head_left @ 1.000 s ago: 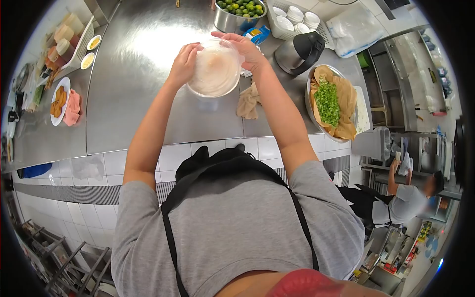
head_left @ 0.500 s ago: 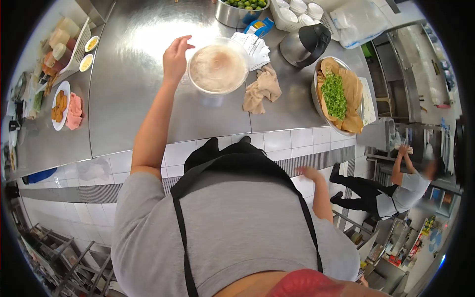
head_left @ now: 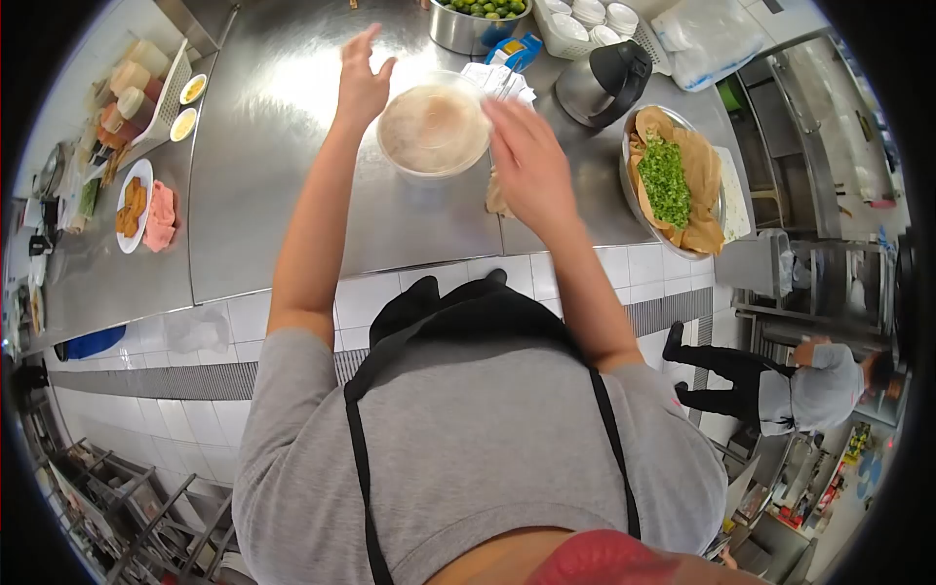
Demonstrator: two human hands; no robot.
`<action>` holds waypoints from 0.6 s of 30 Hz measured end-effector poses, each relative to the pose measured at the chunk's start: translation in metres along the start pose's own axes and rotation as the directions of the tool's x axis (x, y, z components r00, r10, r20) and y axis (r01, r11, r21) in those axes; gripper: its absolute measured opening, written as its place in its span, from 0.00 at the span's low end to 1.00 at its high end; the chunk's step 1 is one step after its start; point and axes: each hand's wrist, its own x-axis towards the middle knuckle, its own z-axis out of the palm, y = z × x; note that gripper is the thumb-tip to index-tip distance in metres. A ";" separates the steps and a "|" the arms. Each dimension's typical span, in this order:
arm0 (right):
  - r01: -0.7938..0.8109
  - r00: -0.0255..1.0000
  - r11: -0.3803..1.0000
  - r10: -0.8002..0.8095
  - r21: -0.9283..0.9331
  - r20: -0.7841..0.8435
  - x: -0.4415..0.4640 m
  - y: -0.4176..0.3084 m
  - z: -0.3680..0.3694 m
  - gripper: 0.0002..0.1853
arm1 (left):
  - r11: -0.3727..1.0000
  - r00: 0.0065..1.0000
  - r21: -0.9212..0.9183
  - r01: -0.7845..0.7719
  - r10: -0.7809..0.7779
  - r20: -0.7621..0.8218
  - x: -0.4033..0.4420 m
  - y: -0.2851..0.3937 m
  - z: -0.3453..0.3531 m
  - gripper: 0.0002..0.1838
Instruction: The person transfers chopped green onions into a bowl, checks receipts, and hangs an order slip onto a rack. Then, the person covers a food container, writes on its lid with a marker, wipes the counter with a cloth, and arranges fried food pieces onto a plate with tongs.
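A round, clear plastic tub (head_left: 434, 132) with a lid stands on the steel table, and something pale brown shows through its top. Just left of it, my left hand (head_left: 364, 83) is raised with fingers stretched and thumb apart, holding nothing. My right hand (head_left: 531, 161) is at the tub's right edge, slightly blurred, with its fingers extended; whether they touch the rim I cannot tell. Beneath this hand lies a beige cloth (head_left: 497, 198), mostly covered. White paper slips (head_left: 507, 83) lie behind the tub, beside a blue tape dispenser (head_left: 515, 51).
To the right are a steel jug (head_left: 595, 88) and a bowl with paper and chopped greens (head_left: 666, 185). A pot of green limes (head_left: 478, 29) stands at the back. Leftward lie a plate of fried pieces (head_left: 134, 210) and a pink cloth (head_left: 160, 214). A co-worker (head_left: 814, 385) stands at right.
My right hand has come up from beside my body to the tub's right side, over the beige cloth. My left hand has risen slightly and spread its thumb. The co-worker's arms have lowered.
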 end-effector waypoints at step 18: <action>-0.281 0.953 0.944 0.295 0.173 -0.063 0.018 0.058 0.107 0.24 | 0.884 0.889 -0.127 0.451 -0.432 0.148 -0.078 -0.001 -0.006 0.21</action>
